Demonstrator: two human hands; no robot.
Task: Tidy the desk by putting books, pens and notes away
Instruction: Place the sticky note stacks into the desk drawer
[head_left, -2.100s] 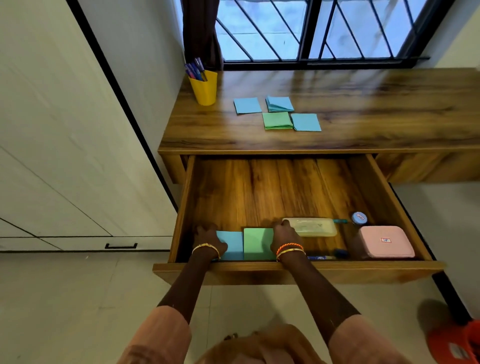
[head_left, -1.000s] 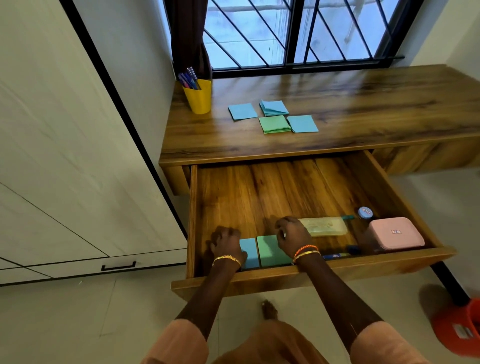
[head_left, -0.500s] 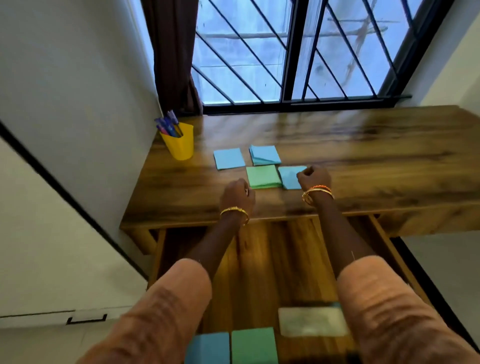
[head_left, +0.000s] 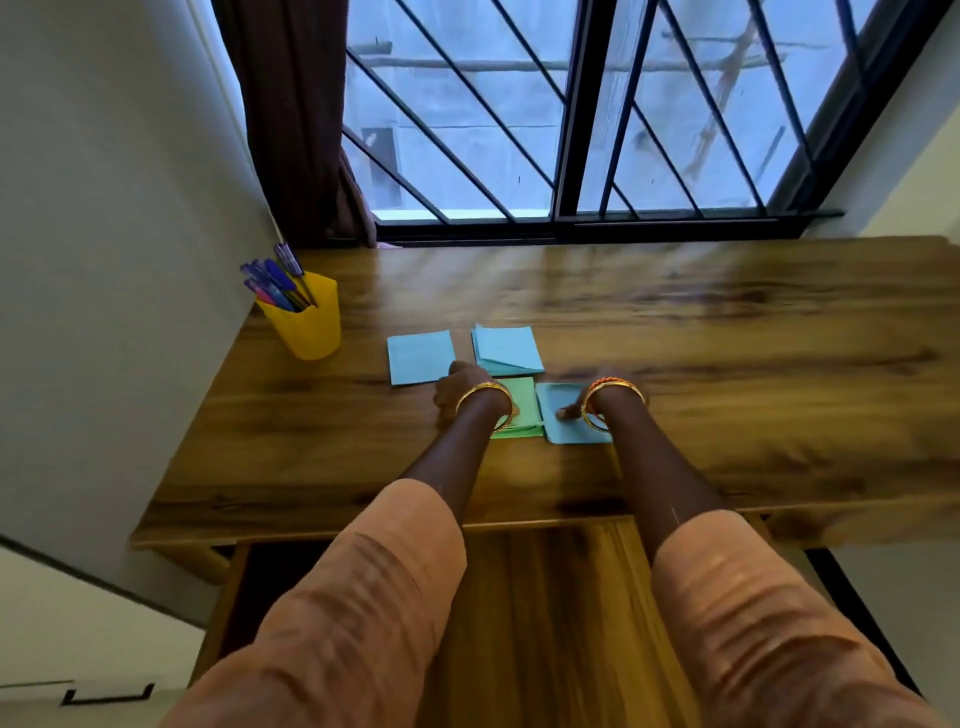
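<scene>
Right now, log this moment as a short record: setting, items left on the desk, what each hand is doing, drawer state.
setting: wooden desk under a barred window
pens: upright in a yellow cup, far left of the desk
notes on desk: four pads, three blue and one green
left hand: on the green pad; grip unclear
right hand: on the near blue pad; grip unclear
untouched: two far blue pads
drawer: open below the desk edge

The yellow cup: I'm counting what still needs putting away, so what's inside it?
The yellow cup holds a bunch of pens, mostly blue and purple, one pink. Their lower halves and the cup's bottom are hidden by its wall, so the count is unclear.
</scene>
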